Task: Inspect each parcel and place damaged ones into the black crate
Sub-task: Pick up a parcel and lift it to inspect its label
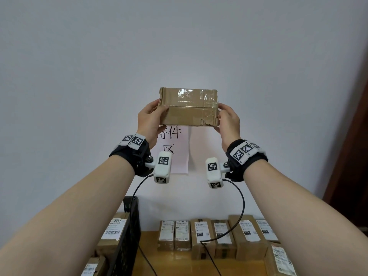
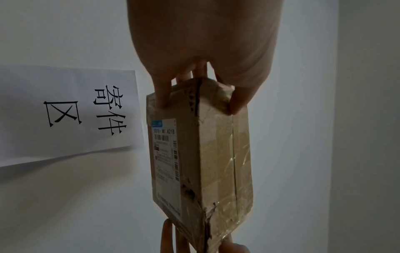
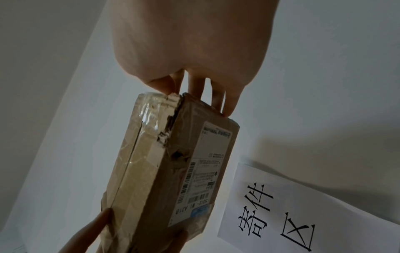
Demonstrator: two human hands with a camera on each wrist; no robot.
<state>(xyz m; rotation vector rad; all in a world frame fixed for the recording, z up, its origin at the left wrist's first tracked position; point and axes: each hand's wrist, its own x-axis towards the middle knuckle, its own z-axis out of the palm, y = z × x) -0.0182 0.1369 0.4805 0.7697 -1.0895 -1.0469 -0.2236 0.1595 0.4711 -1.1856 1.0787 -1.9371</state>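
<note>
A: Left to right, then. My left hand (image 1: pixel 152 121) grips the left end of the brown taped cardboard parcel (image 1: pixel 189 106), thumb on the near face, fingers curled behind. Parcel is raised against the pale wall (image 1: pixel 179 46), level, above the white paper sign with black characters (image 1: pixel 175 148).

B: And the other end?

A: My right hand (image 1: pixel 229 121) clamps it likewise. Torn edge at the parcel's 5 o'clock corner; the wrist views show a ragged split and a puncture beside the white shipping label (image 2: pixel 165 150).

B: Verdict?

A: Damaged, I judge. Keep fingers off the tear, support both ends, lower toward the black slatted plastic crate (image 1: pixel 127 236) at 7 o'clock, clearing the row of labelled brown boxes (image 1: pixel 219 236) on the wooden tabletop (image 1: pixel 179 263).
</note>
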